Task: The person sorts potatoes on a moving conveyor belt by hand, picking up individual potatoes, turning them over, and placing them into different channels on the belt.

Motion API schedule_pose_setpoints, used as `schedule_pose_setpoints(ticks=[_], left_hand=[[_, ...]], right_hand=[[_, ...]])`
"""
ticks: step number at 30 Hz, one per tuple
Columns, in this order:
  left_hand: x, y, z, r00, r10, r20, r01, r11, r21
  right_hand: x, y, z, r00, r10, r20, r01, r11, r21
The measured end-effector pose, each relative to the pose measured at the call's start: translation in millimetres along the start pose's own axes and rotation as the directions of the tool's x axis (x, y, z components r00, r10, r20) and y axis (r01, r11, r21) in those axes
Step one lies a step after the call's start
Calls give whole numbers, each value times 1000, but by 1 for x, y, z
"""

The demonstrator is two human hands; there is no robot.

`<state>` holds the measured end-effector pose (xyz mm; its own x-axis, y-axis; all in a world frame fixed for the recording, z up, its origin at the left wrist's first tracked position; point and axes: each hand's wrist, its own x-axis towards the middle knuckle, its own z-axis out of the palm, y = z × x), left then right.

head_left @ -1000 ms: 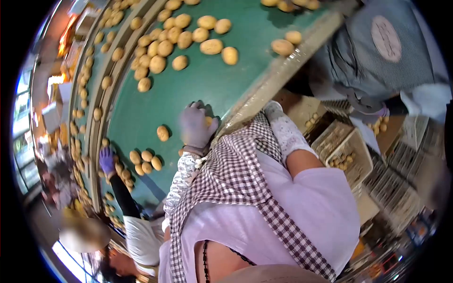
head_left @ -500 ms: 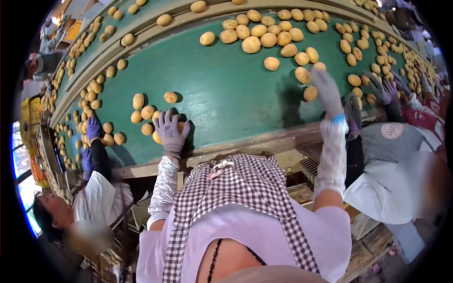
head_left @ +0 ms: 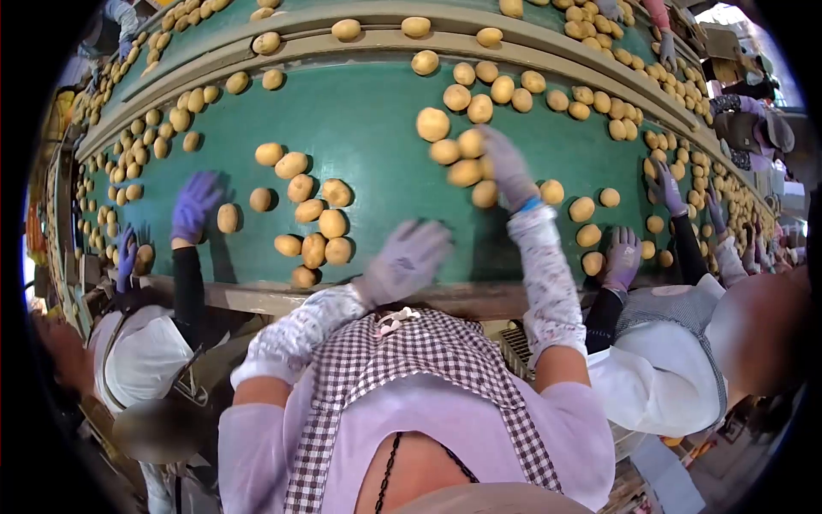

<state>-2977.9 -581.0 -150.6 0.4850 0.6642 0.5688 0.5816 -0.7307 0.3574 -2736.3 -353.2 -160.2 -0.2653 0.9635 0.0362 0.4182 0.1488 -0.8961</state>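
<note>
My right hand (head_left: pixel 507 167), in a pale grey glove with a blue band at the wrist, is over the green conveyor belt (head_left: pixel 385 137). Its fingers are stretched out against a small cluster of potatoes (head_left: pixel 465 173), a little blurred, and do not close round any of them. Nearer the belt's front edge is my left hand (head_left: pixel 409 259), also gloved, flat with fingers extended and holding nothing. To its left lies a loose group of potatoes (head_left: pixel 332 224), apart from the fingers. More potatoes (head_left: pixel 479 108) lie beyond my right hand.
A wooden rail (head_left: pixel 257 297) runs along the near edge of the belt. Raised boards (head_left: pixel 308 44) divide off a second belt carrying potatoes. On the left a co-worker's purple-gloved hand (head_left: pixel 196 206) reaches over the belt; another co-worker's gloved hand (head_left: pixel 623 257) is at the right.
My left hand has left the potatoes it was touching and moved right. My right hand has swung left to another cluster. The potatoes and the view have shifted too.
</note>
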Motion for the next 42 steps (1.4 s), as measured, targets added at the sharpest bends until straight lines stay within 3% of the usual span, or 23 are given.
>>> schedule_pose_setpoints(ticks=[4, 6, 7, 9, 10, 12, 14, 17, 19, 21, 24, 25, 26, 28, 29, 30, 31, 32, 37, 38, 39, 41, 42], left_hand=[[0, -15, 24, 922, 209, 327, -185, 977, -104], [-28, -36, -10, 905, -19, 424, -35, 992, 119], [-34, -39, -45, 961, -168, 221, 111, 963, 247], [-89, -71, -65, 912, -396, 104, 372, 908, 193], [-89, -77, -92, 818, -556, 144, 496, 811, 311], [-122, -97, -131, 752, -659, 29, 604, 706, 371], [-154, -127, -148, 685, -721, -105, 708, 626, 327], [-194, -159, -176, 644, -747, -167, 735, 543, 406], [-209, -159, -177, 584, -750, -309, 803, 477, 359], [-207, -158, -157, 602, -771, -209, 785, 521, 335], [-173, -107, -143, 741, -658, -134, 671, 717, 188], [-174, -95, -151, 727, -683, -74, 680, 701, 212], [-177, -89, -146, 730, -683, -12, 669, 711, 215], [-204, -82, -141, 706, -705, 62, 696, 708, 124], [-218, -77, -149, 692, -717, 86, 696, 694, 183], [-227, -75, -156, 705, -707, 66, 673, 695, 254], [-225, -85, -153, 694, -717, 64, 674, 678, 293], [-238, -91, -152, 725, -686, 69, 637, 705, 312], [-217, -81, -212, 742, -637, 209, 637, 767, 72], [-203, -78, -224, 762, -646, 54, 646, 763, 8], [-218, -84, -227, 769, -638, 21, 638, 770, 31], [-290, -91, -163, 718, -684, -131, 693, 681, 239], [-277, -87, -221, 810, -557, -183, 586, 775, 235]], right_hand=[[-52, -55, 141, 941, -106, 323, 93, 994, 55], [-44, -133, 130, 715, 145, 684, -282, 955, 91], [-21, -112, 139, 830, -69, 554, -2, 992, 126], [27, -115, 141, 927, -121, 356, 125, 992, 12], [47, -120, 147, 923, -117, 367, 119, 993, 18], [82, -132, 165, 860, -344, 376, 464, 834, -299], [98, -112, 219, 758, -332, 561, 539, 803, -254], [57, -138, 286, 802, -277, 529, 527, 745, -409], [49, -120, 329, 770, -443, 459, 628, 653, -424], [58, -135, 335, 780, -446, 438, 621, 638, -455], [99, -161, 318, 686, -170, 707, 547, 761, -348], [114, -167, 313, 741, -155, 653, 137, 987, 80], [128, -164, 294, 807, -102, 582, -264, 819, 510], [137, -153, 262, 978, -63, 198, -133, 541, 831], [140, -153, 244, 993, -99, 70, 73, 948, 311], [138, -104, 253, 954, -296, -49, 278, 932, -232], [116, -126, 230, 994, -50, 95, 88, 882, -463], [96, -116, 232, 966, 57, 250, 120, 761, -638], [-44, -101, 287, 964, -218, 149, 256, 913, -318], [-55, -95, 295, 832, -479, 279, 496, 420, -760], [-52, -145, 300, 942, -278, 189, 332, 855, -399], [-68, -177, 328, 832, -479, 281, 550, 639, -538], [-75, -182, 341, 974, -83, 211, 123, 974, -188]])
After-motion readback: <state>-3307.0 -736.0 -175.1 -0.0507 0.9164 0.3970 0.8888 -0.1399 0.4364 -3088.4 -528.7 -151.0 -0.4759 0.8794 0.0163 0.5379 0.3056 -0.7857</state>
